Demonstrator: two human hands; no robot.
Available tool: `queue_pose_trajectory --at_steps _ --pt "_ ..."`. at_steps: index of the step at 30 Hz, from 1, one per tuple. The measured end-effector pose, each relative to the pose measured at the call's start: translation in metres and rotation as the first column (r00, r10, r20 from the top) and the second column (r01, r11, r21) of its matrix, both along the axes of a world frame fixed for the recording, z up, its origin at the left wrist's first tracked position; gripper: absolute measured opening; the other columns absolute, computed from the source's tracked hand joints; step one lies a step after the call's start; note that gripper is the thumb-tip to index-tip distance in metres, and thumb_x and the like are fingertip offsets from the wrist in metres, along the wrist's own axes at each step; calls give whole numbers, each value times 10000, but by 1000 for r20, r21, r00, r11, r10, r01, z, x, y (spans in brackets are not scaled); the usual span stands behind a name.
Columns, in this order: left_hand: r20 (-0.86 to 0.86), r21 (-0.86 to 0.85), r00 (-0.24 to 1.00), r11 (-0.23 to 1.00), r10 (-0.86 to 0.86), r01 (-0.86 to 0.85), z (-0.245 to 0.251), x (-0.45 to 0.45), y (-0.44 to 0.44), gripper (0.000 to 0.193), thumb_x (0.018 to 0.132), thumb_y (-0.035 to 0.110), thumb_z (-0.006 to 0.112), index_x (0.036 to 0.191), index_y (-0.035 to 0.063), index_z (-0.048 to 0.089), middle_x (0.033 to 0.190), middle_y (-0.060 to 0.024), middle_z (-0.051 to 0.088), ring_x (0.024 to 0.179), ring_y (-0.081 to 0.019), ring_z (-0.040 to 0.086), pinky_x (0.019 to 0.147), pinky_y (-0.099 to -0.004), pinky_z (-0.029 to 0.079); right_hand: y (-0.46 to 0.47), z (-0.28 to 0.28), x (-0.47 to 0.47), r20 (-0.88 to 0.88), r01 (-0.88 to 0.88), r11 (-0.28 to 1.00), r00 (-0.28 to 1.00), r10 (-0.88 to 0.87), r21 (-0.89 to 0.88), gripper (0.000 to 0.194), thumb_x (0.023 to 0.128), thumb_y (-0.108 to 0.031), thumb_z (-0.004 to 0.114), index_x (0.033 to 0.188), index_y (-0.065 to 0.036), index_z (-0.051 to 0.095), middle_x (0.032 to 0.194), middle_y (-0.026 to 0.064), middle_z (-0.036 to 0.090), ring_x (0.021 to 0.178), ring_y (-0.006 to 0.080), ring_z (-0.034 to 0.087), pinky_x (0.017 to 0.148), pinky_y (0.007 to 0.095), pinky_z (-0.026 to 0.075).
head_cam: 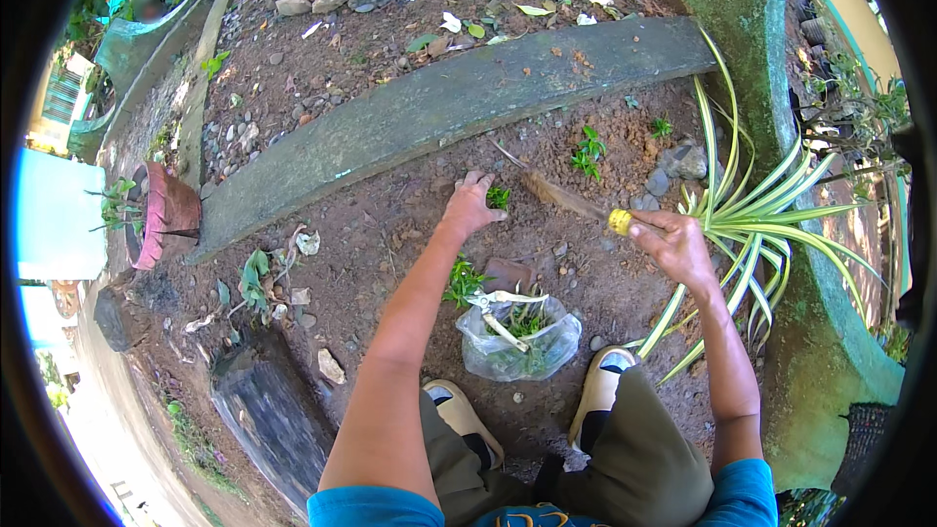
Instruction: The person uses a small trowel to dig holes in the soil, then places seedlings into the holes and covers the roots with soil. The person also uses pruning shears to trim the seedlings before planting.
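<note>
My left hand (472, 203) rests on the bare soil with thumb and fingers apart, beside a small leafy green seedling (498, 197). A digging hand tool with a yellow handle (620, 221) is gripped in my right hand (673, 245). Its long brown blade (560, 194) points left toward the seedling and looks blurred. Nearer my feet sits a clear plastic bag (487, 355) of green cuttings, with white-handled pruning shears (505, 326) lying across its top. Another leafy plant (463, 282) stands left of the bag. More seedlings (588, 154) grow beyond the blade.
A concrete curb (439, 110) crosses the far side of the bed. To my right, a striped spider plant (732, 227) spreads before a mossy green concrete wall (812, 351). A dark log (271, 410) and a reddish pot (172, 208) lie left. Stones (684, 161) sit near the spider plant.
</note>
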State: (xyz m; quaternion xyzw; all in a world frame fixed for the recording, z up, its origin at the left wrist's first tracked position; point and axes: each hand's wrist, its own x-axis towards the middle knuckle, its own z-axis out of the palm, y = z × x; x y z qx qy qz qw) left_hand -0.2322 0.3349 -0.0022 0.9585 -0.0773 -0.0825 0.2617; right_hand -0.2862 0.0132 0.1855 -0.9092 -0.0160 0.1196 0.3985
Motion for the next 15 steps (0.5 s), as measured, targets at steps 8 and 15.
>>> queue_pose_trajectory --at_steps 8,15 --pt "-44 70 990 989 131 -128 2 7 -49 208 838 94 558 1026 98 648 1053 -152 599 1021 -344 583 870 -426 492 19 -6 18 -212 37 998 976 -46 -45 362 831 -253 691 1089 0 676 672 46 641 568 102 551 556 296 455" --pt "23 270 997 960 76 -79 -14 12 -54 126 830 87 548 896 86 655 1007 -115 624 980 -297 618 812 -383 529 27 12 23 -119 -24 993 993 10 -112 329 830 -223 695 1056 16 682 940 173 704 799 182 659 732 321 520"
